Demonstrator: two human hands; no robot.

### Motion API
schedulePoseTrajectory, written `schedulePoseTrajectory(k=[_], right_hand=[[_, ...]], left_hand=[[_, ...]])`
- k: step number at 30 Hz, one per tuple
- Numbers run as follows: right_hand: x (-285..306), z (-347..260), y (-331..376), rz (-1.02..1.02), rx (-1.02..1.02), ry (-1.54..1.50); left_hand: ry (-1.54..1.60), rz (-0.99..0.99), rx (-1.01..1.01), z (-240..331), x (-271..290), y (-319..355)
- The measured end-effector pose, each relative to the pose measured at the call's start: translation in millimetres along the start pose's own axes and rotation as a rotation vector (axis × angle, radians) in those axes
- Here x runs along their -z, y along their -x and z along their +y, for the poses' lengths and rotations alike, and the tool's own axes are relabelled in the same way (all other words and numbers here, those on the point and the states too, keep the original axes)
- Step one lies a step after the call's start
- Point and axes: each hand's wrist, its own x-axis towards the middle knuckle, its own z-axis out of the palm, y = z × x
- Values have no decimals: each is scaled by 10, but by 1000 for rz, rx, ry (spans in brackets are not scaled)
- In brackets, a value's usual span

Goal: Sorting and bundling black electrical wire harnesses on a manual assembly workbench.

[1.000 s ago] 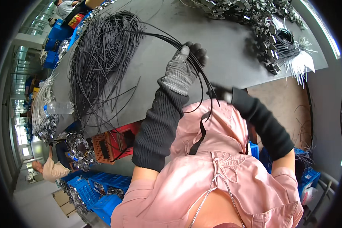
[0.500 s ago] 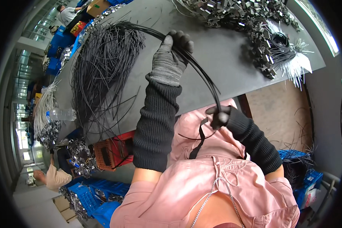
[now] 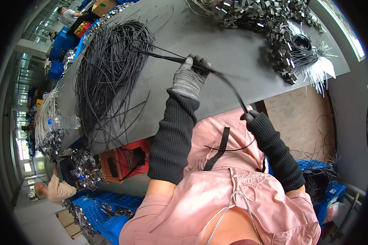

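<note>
Fingers of the left hand curl around a bundle of black strands; the right hand grips it past the near edge of the surface, probably keeping it together. A strand heap lies toward the left edge, metal pieces near the right corner.

Pink cloth garment, bearing a thin tied drawstring; two ribbed black knit oversleeves; grey knit left glove, whose fingers are darker; silver-coloured metal-link neck chain.
</note>
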Motion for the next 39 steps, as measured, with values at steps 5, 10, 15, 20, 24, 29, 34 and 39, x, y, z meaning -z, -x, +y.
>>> schedulePoseTrajectory(k=[5,10,15,20,24,29,34,39], right_hand=[[256,-77,95,-70,-366,-377],[230,-40,111,-117,-276,50],[50,127,144,-127,45,295],[-29,193,100,-34,133,259],[-70,139,-8,-177,-48,28],[33,127,-210,17,-312,-248],[157,66,-369,-73,-247,-120],[370,-24,-451,-240,21,444]], left_hand=[[-192,98,15,150,143,9],[-189,96,87,-77,230,18],[-215,6,177,-316,256,59],[-285,41,185,-411,283,122],[-308,18,178,-385,282,175],[-360,36,185,-365,274,244],[-403,66,176,-360,271,256],[-421,124,94,-247,257,270]])
